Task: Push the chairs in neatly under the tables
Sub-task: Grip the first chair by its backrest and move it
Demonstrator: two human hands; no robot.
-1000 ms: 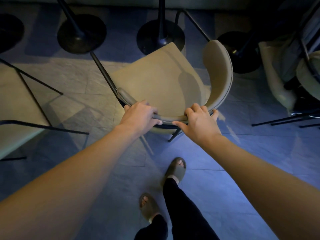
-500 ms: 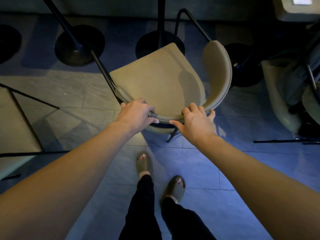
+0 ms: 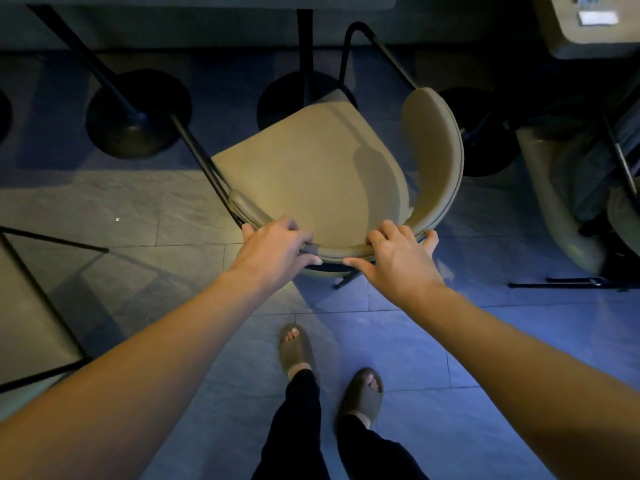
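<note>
Dim tiled stone floor [image 3: 114, 209], lit yellow at centre, blue toward the near right. Far left: tan seat with thin black frame [image 3: 24, 327], partly cut off. Behind: round black pedestal table base [image 3: 138, 114] and a second black base [image 3: 304, 95] under a pale tabletop edge [image 3: 207, 1]. Centre: beige upholstered chair with curved backrest and black metal legs [image 3: 311, 174], seat front just reaching the second base. Left hand [image 3: 273, 252] clasped over the backrest rim; right hand [image 3: 398, 261] clasped beside it. Below: two olive slide sandals [image 3: 294, 348]. Far right: another beige chair [image 3: 554, 188], blurred.
</note>
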